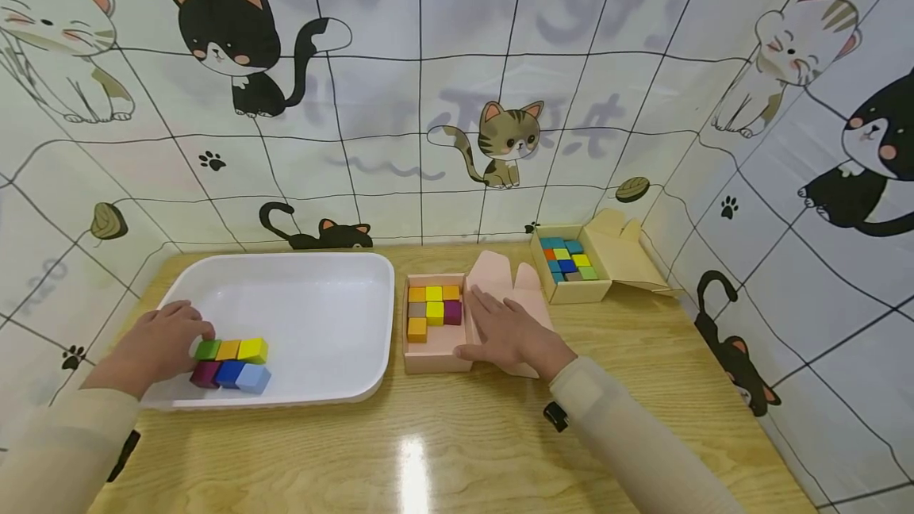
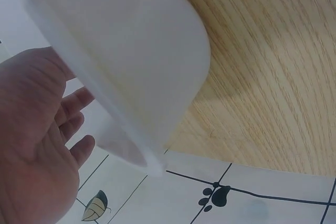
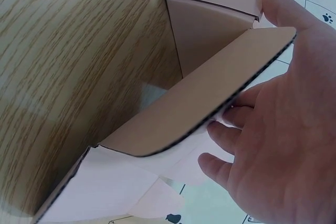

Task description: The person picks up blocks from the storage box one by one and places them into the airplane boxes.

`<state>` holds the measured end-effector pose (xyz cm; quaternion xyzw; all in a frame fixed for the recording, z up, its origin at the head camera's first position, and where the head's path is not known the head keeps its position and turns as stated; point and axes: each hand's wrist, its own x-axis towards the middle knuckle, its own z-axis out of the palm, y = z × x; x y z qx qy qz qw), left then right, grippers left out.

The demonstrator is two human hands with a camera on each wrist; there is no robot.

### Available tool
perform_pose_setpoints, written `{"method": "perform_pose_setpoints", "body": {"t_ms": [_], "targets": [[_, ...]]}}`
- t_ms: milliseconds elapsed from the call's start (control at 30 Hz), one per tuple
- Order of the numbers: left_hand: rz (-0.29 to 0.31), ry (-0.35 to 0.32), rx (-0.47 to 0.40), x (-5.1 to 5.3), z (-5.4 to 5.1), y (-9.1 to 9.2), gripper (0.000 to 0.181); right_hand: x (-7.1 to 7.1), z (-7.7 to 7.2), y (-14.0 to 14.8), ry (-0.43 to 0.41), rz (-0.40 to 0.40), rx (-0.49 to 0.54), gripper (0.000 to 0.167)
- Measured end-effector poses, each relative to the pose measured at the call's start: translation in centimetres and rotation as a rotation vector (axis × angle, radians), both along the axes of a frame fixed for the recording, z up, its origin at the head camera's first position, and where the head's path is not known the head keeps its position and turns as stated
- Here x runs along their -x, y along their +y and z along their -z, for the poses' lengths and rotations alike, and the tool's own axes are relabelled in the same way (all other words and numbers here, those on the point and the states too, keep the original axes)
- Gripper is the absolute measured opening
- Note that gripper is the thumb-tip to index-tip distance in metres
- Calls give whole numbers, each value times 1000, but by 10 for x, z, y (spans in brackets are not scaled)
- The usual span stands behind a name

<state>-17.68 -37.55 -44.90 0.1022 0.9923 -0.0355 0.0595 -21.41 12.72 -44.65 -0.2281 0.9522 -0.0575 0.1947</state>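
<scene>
In the head view my left hand (image 1: 160, 338) reaches over the left rim of the white tray (image 1: 321, 292), its fingertips beside a green cube (image 1: 208, 350). Whether they touch it is hidden. That cube lines up with an orange cube (image 1: 228, 350) and a yellow cube (image 1: 253, 350); in front lie a maroon cube (image 1: 205, 374), a blue cube (image 1: 230, 373) and a light blue cube (image 1: 253, 378). My right hand (image 1: 507, 331) spreads over the opened lid of a pink cardboard box (image 1: 437, 364), thumb at the box's edge. Several orange, yellow, grey and purple cubes sit inside.
Behind to the right stands a second, yellowish cardboard box (image 1: 571, 292) with its lid folded open, holding several coloured cubes. Cat-patterned sheeting (image 1: 400, 101) walls the wooden table (image 1: 321, 458) at the back and sides.
</scene>
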Motion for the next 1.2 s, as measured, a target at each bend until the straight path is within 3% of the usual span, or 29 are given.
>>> {"method": "perform_pose_setpoints", "body": {"t_ms": [867,1200], "targets": [[-47,-20,29,3,-10,1,35,0,5,0,-13,16,3,101],[-51,-36,-17,13,-20,-2,35,0,4,0,-3,12,3,100]]}}
